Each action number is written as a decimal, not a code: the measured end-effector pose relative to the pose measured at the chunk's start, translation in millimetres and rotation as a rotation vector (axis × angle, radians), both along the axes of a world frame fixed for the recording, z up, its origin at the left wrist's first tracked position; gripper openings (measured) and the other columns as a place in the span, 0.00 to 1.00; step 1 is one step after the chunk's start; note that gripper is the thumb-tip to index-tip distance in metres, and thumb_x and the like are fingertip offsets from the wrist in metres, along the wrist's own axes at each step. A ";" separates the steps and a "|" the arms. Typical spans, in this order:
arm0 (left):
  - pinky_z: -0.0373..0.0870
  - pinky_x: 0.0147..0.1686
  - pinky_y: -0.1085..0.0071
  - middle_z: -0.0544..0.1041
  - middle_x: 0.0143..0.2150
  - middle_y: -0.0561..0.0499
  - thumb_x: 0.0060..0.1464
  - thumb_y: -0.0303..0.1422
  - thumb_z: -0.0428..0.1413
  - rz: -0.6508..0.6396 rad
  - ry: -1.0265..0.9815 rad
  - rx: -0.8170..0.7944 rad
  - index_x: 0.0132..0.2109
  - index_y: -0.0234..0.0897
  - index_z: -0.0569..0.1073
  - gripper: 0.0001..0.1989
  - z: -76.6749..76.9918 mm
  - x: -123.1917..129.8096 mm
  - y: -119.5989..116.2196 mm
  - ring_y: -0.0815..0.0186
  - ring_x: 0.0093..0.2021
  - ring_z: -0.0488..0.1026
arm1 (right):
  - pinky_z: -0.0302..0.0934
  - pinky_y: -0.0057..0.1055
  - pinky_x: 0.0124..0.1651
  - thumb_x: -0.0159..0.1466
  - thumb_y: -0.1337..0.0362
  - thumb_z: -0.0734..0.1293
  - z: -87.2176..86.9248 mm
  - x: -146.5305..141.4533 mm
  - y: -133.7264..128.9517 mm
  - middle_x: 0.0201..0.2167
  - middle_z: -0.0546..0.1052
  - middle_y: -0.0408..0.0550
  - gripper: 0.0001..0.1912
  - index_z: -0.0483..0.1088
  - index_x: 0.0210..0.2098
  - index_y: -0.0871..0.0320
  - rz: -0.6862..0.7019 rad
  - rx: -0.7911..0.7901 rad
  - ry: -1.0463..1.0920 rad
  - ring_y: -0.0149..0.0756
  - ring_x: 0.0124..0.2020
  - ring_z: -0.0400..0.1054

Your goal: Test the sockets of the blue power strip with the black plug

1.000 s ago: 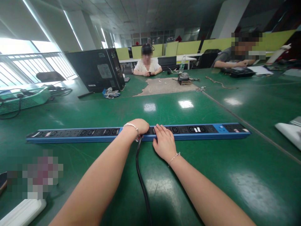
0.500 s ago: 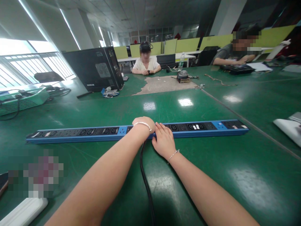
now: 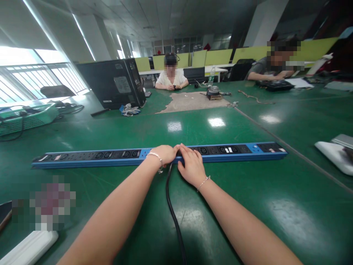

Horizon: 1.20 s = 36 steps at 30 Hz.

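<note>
A long blue power strip (image 3: 234, 157) with black sockets lies across the green table. My right hand (image 3: 191, 162) is over its middle, fingers across the top and thumb at the near side, gripping the strip. Just left of it, my left hand (image 3: 164, 154) is closed with its fingertips bent down at the strip's middle. What those fingertips pinch is hidden behind the hand. From beneath the left hand a black cable (image 3: 174, 217) runs toward me over the table.
A black computer case (image 3: 110, 84) stands at the back left beside gloves (image 3: 129, 110) and a green basket (image 3: 30, 119) of cables. White devices lie at the left (image 3: 33, 246) and right (image 3: 335, 158) edges. Two people sit across the table.
My left hand has shifted slightly left and turned, its wrist lower along the strip. The right hand stays at the same spot. The view has moved a little.
</note>
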State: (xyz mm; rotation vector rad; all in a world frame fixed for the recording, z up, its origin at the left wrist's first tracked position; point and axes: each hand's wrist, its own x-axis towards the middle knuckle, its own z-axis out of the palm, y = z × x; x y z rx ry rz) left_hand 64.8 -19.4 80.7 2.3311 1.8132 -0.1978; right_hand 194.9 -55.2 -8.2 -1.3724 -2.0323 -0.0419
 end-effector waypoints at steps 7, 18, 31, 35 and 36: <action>0.61 0.53 0.61 0.74 0.52 0.41 0.61 0.41 0.42 -0.005 -0.176 0.606 0.52 0.34 0.68 0.20 -49.5 -61.0 -19.1 0.58 0.55 0.68 | 0.53 0.38 0.61 0.61 0.64 0.60 2.5 -7.8 3.0 0.62 0.60 0.52 0.30 0.55 0.62 0.62 0.126 0.133 -0.026 0.40 0.62 0.53; 0.53 0.57 0.52 0.70 0.57 0.41 0.57 0.49 0.46 -0.138 -0.191 0.616 0.58 0.36 0.64 0.28 -74.2 -72.3 -15.5 0.53 0.58 0.63 | 0.63 0.33 0.43 0.63 0.63 0.58 8.9 -23.9 22.6 0.42 0.78 0.54 0.17 0.71 0.46 0.65 -0.013 0.298 -0.207 0.38 0.38 0.72; 0.54 0.56 0.54 0.71 0.55 0.41 0.56 0.49 0.47 -0.128 -0.224 0.652 0.57 0.35 0.65 0.28 -77.0 -70.8 -16.4 0.53 0.57 0.64 | 0.59 0.32 0.51 0.65 0.64 0.57 7.1 -27.0 9.7 0.47 0.76 0.53 0.18 0.67 0.51 0.63 -0.066 0.237 -0.167 0.33 0.45 0.71; 0.54 0.56 0.54 0.71 0.55 0.41 0.56 0.49 0.47 -0.132 -0.221 0.652 0.57 0.35 0.65 0.29 -76.9 -71.2 -16.1 0.53 0.57 0.65 | 0.60 0.31 0.49 0.65 0.62 0.58 5.4 -27.8 10.1 0.47 0.76 0.53 0.19 0.67 0.51 0.63 -0.085 0.222 -0.137 0.35 0.45 0.71; 0.54 0.56 0.54 0.71 0.55 0.41 0.56 0.49 0.47 -0.133 -0.221 0.651 0.57 0.35 0.65 0.29 -76.5 -71.3 -16.1 0.53 0.57 0.65 | 0.60 0.31 0.49 0.65 0.60 0.58 4.8 -28.5 11.0 0.47 0.76 0.54 0.20 0.67 0.52 0.64 -0.100 0.209 -0.124 0.36 0.44 0.71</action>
